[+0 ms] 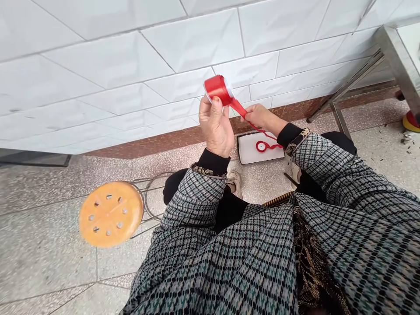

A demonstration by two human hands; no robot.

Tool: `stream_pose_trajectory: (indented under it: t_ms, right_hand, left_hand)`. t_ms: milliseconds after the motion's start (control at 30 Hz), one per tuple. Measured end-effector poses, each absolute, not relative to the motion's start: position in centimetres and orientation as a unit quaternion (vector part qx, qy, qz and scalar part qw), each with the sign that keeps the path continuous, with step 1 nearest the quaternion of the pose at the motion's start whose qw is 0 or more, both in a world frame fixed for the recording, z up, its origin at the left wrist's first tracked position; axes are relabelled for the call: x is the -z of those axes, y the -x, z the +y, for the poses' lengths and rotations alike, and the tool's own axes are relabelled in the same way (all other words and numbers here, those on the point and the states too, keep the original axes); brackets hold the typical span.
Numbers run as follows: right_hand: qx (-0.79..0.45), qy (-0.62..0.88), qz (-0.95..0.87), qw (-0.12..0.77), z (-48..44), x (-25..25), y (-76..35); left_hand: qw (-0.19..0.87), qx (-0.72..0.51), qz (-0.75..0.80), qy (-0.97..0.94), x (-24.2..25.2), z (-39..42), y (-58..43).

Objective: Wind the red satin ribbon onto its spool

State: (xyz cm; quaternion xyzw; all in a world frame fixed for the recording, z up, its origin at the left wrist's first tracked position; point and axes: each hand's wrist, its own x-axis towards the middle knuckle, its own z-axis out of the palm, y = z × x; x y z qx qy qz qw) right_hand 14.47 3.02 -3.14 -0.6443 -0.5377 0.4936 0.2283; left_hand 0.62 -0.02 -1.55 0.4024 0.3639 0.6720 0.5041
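A spool of wide red ribbon (216, 89) with white end discs is raised in front of the tiled wall, and my left hand (216, 127) grips it from below. From the spool a taut strip of ribbon (239, 107) runs down to the right. My right hand (262, 117) pinches that strip. Below the hands, a shallow white box (251, 151) with a dark rim lies on the floor. Inside it is a smaller red spool (261, 146), with loose red ribbon trailing to the right, partly behind my right forearm.
An orange round stool (111, 214) with holes in its seat lies on its side at the left. The white tiled wall (197, 43) rises close ahead. At the right stands a metal-framed table (393, 57). A red and yellow object (411, 122) sits by its leg.
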Motion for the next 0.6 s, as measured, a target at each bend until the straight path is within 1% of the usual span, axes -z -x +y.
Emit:
stream_pose_trajectory:
  t_ms: [67,233,400,467,567,600]
  right_hand:
    - [-0.486,0.654,-0.537,0.218,3.3,3.1,-14.6]
    - [-0.397,0.673,-0.597,0.179,3.9,2.7,-15.0]
    - [-0.465,0.698,-0.510,0.188,5.1,2.5,-15.2]
    - [-0.458,0.706,-0.516,0.159,5.2,2.9,-15.2]
    - [-0.433,0.709,-0.550,0.084,4.9,4.1,-15.1]
    - [-0.447,0.699,-0.551,0.085,4.7,4.6,-15.2]
  left_hand:
    - [0.501,-0.670,0.366,-0.408,1.0,-0.2,-0.6]
    - [0.509,-0.665,0.345,-0.423,0.4,-0.9,-0.5]
    - [0.503,-0.667,0.351,-0.422,0.1,-0.9,0.0]
    - [0.505,-0.667,0.345,-0.425,0.1,-0.9,0.2]
    - [0.502,-0.672,0.339,-0.426,0.1,-0.7,0.7]
    - [0.498,-0.674,0.342,-0.425,0.2,-0.6,0.9]
